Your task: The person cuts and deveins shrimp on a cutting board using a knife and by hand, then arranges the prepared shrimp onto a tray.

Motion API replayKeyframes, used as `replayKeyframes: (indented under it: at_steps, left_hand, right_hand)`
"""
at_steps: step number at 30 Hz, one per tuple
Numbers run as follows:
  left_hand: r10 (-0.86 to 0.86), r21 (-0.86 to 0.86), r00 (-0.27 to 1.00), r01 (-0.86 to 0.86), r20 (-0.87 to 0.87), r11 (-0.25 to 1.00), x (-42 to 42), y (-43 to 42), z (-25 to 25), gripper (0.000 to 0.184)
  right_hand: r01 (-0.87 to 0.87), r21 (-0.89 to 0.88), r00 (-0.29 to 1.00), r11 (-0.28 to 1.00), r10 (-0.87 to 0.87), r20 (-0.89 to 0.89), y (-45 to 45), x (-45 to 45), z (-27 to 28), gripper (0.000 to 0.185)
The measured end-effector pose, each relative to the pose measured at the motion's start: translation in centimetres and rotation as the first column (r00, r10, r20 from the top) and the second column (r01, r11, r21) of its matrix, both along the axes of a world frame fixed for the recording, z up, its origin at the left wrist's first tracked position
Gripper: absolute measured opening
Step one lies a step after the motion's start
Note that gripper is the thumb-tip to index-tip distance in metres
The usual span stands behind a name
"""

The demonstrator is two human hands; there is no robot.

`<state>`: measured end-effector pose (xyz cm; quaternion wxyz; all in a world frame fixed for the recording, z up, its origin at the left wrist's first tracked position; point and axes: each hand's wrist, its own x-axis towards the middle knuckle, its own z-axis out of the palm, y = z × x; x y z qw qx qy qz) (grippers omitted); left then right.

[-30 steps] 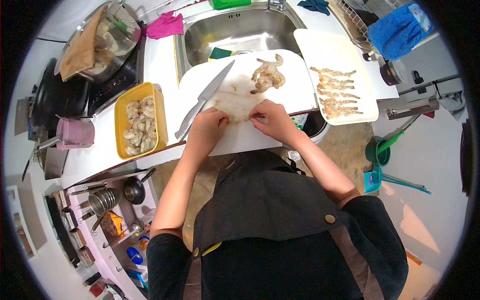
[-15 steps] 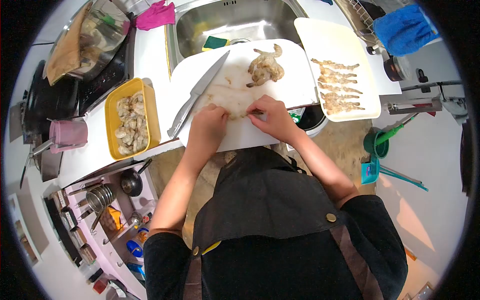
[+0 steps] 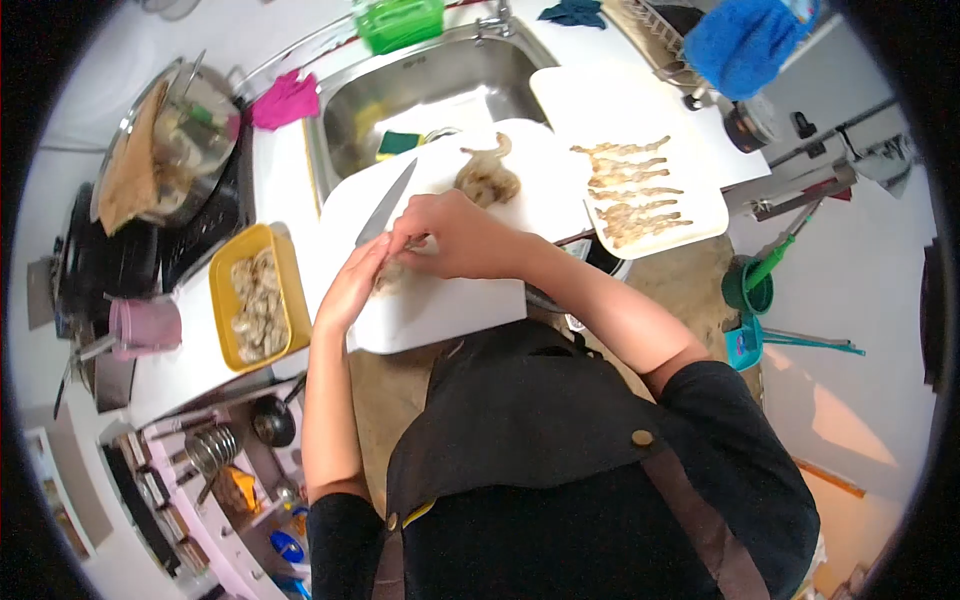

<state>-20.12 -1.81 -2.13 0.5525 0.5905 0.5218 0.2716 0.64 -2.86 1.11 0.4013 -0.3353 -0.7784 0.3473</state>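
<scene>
My left hand (image 3: 350,287) and my right hand (image 3: 452,238) meet over the left part of the white cutting board (image 3: 440,315). The right fingers are pinched together by the left fingertips; whatever lies between them is too small and hidden to name. Just beyond them lies the knife (image 3: 388,203), its handle covered by my hands. A small pile of shrimp (image 3: 487,182) rests on the board's far side. Several stretched-out shrimp (image 3: 635,190) lie in a row on the cream tray (image 3: 690,225) at the right. More shrimp (image 3: 258,310) fill the yellow container (image 3: 223,325) at the left.
Behind the board is the steel sink (image 3: 350,125) with a green and yellow sponge (image 3: 400,145). A pink cloth (image 3: 286,100) lies beside it. On the left stand a large pot (image 3: 190,150) and a pink cup (image 3: 145,325). A blue cloth (image 3: 745,45) hangs at the back right.
My right hand has moved left across the board to meet my left hand, which has shifted left and turned. The view has tilted and shifted.
</scene>
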Motion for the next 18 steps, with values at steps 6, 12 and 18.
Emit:
replayKeyframes:
  at_steps: [6,12,18]
  left_hand:
    - [-0.196,-0.193,0.849,0.326,0.491,0.926,6.5,3.0,1.2,0.041]
    - [-0.227,-0.044,0.909,0.258,0.350,0.965,21.2,7.3,0.2,0.026]
    - [-0.357,0.275,0.924,0.381,-0.135,0.883,31.3,9.9,-3.6,0.023]
  right_hand:
    - [0.266,-0.003,0.964,0.964,-0.266,-0.017,1.7,10.1,2.7,0.014]
    - [0.603,-0.077,0.787,0.794,-0.577,0.217,1.6,25.0,0.3,0.013]
    - [0.764,-0.194,0.640,0.615,-0.685,0.349,2.1,32.9,-4.8,0.011]
